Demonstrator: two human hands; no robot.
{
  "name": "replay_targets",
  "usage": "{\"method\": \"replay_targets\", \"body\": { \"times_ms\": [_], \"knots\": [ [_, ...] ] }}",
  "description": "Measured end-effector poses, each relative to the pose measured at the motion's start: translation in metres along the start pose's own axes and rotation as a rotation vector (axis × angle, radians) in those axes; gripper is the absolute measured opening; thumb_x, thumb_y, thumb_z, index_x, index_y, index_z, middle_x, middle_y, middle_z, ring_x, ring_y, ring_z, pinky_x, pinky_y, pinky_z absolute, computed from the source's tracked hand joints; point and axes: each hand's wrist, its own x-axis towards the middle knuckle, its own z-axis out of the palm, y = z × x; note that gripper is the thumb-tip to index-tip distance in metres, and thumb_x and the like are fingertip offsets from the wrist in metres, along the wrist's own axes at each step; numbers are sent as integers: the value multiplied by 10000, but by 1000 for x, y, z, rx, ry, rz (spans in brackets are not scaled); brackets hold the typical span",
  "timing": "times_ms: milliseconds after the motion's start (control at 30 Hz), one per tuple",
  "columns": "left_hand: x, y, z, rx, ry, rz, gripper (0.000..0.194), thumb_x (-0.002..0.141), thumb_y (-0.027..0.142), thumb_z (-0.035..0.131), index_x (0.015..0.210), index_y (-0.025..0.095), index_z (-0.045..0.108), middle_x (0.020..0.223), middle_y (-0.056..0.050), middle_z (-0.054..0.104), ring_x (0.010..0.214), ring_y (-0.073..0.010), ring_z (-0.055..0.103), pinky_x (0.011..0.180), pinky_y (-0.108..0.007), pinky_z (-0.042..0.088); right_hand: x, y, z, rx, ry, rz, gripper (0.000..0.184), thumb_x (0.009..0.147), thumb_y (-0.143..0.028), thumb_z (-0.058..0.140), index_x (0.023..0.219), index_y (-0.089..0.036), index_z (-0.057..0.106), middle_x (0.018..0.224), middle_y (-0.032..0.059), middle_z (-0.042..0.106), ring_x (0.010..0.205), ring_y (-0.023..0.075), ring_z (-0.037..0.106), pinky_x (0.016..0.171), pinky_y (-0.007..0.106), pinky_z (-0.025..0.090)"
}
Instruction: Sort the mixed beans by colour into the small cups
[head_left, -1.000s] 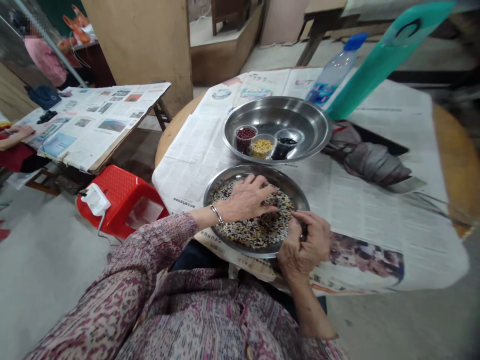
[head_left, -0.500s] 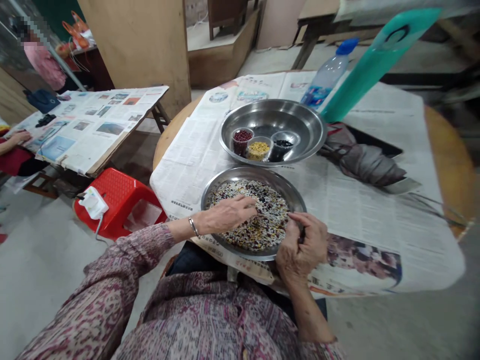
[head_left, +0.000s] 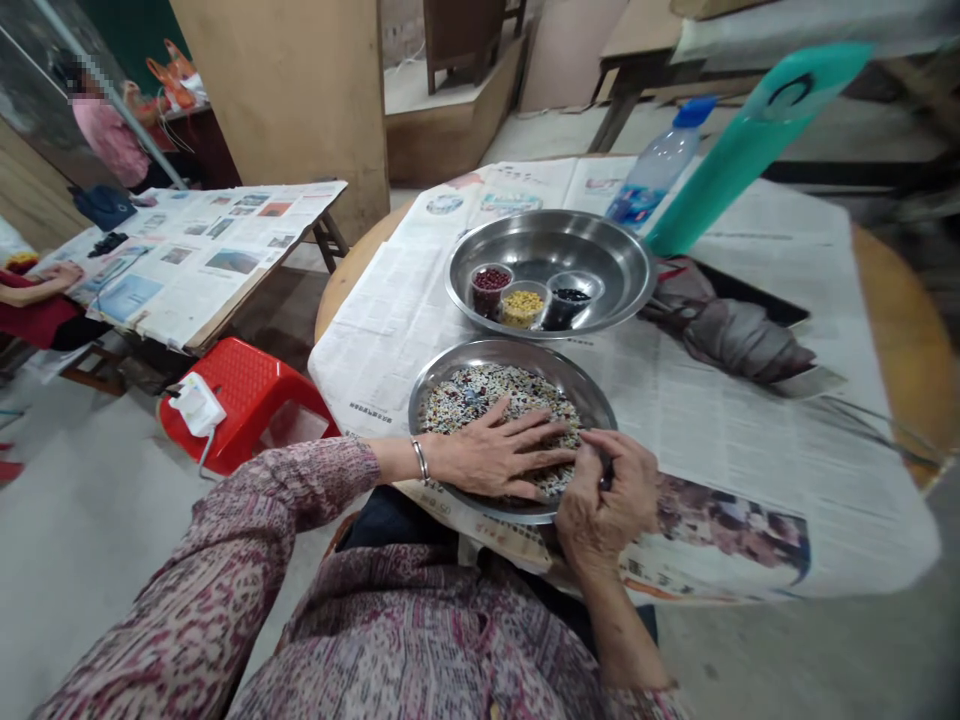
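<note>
A steel basin (head_left: 600,385) close to my body holds mixed grains and beans (head_left: 487,385), white, dark, red and yellow. My left hand (head_left: 502,455) lies flat on the mix with its fingers spread, pointing right. At the basin's right rim my right hand (head_left: 611,490) is curled, thumb against the fingers; a dark spot shows in its fold, but I cannot make out what it holds. Beyond, a larger steel basin (head_left: 525,228) contains three clear cups: one of red beans (head_left: 491,280), one of yellow grains (head_left: 521,303) and one of black beans (head_left: 571,296).
Newspaper (head_left: 720,430) covers the round table. A water bottle (head_left: 652,165), a green long-handled object (head_left: 757,150) and a folded grey umbrella (head_left: 739,335) stand or lie at the right. Left are a red stool (head_left: 251,385) with a white plug, another table (head_left: 217,240) and two people.
My left hand has gone from bent fingers picking at the mix to lying flat and spread, nearer to me and farther right. My right hand stays at the rim. The view shifted slightly.
</note>
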Motion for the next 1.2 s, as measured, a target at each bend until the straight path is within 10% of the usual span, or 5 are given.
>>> {"method": "replay_targets", "body": {
  "times_ms": [367,533,733,967,1200],
  "knots": [
    [-18,-24,-3,9,-38,-472,964,848,775,441,1562,156,253,1621,-228,203,1509,-409,162,1170,-661,166,1,1,4,61,1,-9,221,899,-313,518,907,-157,674,948,106,664,960,227,608,919,448,473],
    [-41,-5,-3,-12,-87,-343,930,861,762,444,1579,219,211,1648,-172,151,1511,-426,138,1145,-687,204,0,0,4,63,-25,-12,218,905,-297,519,927,-153,681,960,107,668,963,227,608,921,452,475],
    [-11,-6,2,35,-4,-105,788,914,703,422,1546,247,307,1651,-112,192,1518,-367,156,1168,-682,161,-1,2,3,36,-33,-37,205,907,-287,534,929,-147,683,958,108,671,954,222,617,904,436,486],
    [-20,-30,5,11,62,-329,836,886,753,397,1535,228,344,1616,-144,284,1499,-400,197,1168,-688,146,-2,4,-1,-34,-55,-19,209,919,-309,530,924,-160,677,962,99,673,975,218,619,922,433,482],
    [-66,-6,-11,-26,88,-314,772,873,746,423,1441,226,480,1585,-119,352,1456,-443,278,1145,-645,269,4,5,-17,-286,-262,-223,212,919,-289,531,1034,-172,665,1027,115,673,1020,241,621,956,458,489]
  ]
}}
